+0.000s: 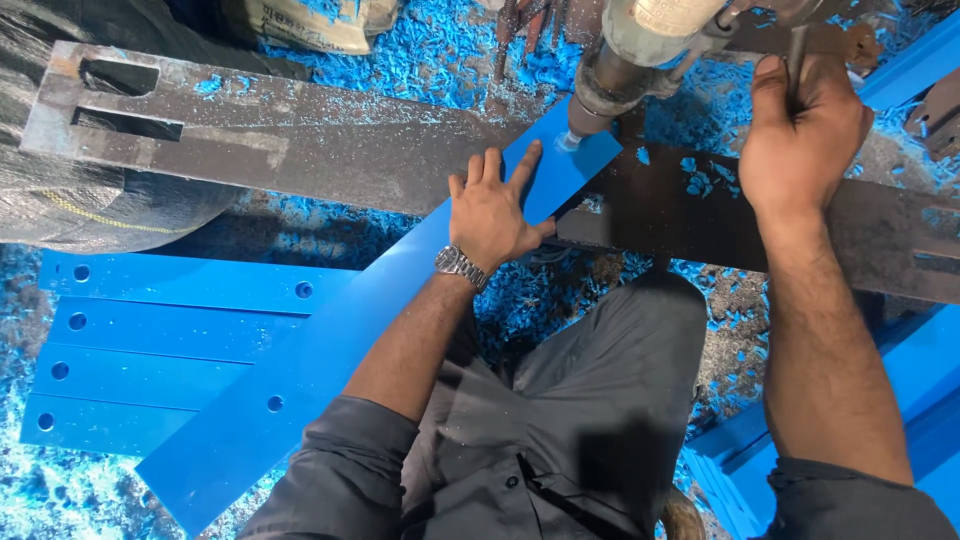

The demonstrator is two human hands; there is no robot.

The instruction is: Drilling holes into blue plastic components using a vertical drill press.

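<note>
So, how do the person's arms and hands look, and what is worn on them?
Both hands, left hand and right hand, are bare, without gloves. Grey shirt sleeves are rolled up near the elbows, leaving the forearms uncovered. A silver metal wristwatch sits on the left wrist.

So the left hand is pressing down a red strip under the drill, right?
Not quite: the strip is blue, not red. The head view shows the left hand pressing it flat under the drill.
</note>
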